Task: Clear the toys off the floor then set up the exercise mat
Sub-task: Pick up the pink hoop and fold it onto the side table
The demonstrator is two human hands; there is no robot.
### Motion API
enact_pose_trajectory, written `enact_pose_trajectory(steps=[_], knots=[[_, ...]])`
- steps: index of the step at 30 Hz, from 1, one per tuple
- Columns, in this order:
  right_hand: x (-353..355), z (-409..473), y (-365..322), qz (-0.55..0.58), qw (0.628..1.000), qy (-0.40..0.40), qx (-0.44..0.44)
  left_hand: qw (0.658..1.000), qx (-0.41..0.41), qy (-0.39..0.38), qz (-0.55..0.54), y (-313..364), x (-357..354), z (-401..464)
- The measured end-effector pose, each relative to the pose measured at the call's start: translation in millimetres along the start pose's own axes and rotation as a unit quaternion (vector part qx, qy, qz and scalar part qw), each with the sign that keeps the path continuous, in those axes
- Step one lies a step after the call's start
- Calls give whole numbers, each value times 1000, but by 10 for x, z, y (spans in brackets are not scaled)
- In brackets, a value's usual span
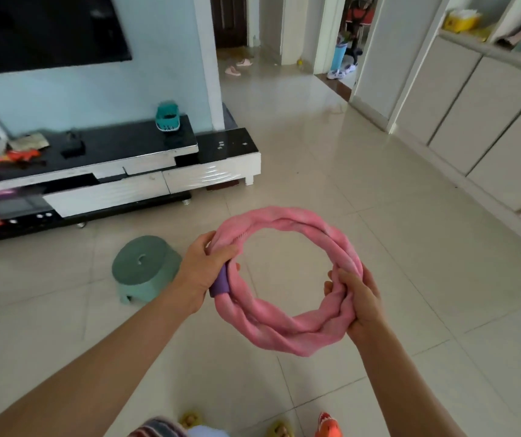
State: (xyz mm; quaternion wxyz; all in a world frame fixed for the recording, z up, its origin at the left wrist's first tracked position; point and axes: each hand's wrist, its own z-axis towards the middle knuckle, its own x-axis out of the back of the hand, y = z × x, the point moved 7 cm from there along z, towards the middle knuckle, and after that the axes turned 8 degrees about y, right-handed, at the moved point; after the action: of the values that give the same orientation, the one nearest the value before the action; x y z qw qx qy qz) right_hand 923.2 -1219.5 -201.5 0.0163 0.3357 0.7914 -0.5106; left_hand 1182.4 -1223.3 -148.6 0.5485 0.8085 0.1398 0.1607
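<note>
A pink fabric-covered ring (287, 222), coiled into a double loop with a purple end piece (220, 283), hangs in front of me above the tiled floor. My left hand (202, 266) grips its left side just above the purple piece. My right hand (356, 298) clasps the lower right of the loop where the coils bunch together. Small toys show at the bottom edge by my feet: an orange one (328, 425) and two yellow ones (191, 419) (281, 428). No exercise mat is in view.
A green plastic stool (145, 266) stands on the floor left of my hands. A black-and-white TV stand (158, 171) runs along the left wall, carrying a teal basket (167, 116) and orange toys (16, 156). White cabinets (479, 115) line the right. Shoes (237, 67) lie in the far hallway.
</note>
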Motion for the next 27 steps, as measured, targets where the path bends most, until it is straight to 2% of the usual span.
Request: enact_pose_trajectory(steps=[8,13,23,27], knots=[[-945,-383,405,-83,990,-116,12,994,-4,98,-47,-150,1183,33],[-1542,-814,825,-107,983,-149,-1,986,-13,150,-77,-240,2071,-48],[-2734,-2132,2066,-181,949,-256,-29,950,-15,283,-131,-696,4177,-609],[-3236,-2743,2636,-218,920,-322,-50,923,-7,350,-161,-913,5022,-970]])
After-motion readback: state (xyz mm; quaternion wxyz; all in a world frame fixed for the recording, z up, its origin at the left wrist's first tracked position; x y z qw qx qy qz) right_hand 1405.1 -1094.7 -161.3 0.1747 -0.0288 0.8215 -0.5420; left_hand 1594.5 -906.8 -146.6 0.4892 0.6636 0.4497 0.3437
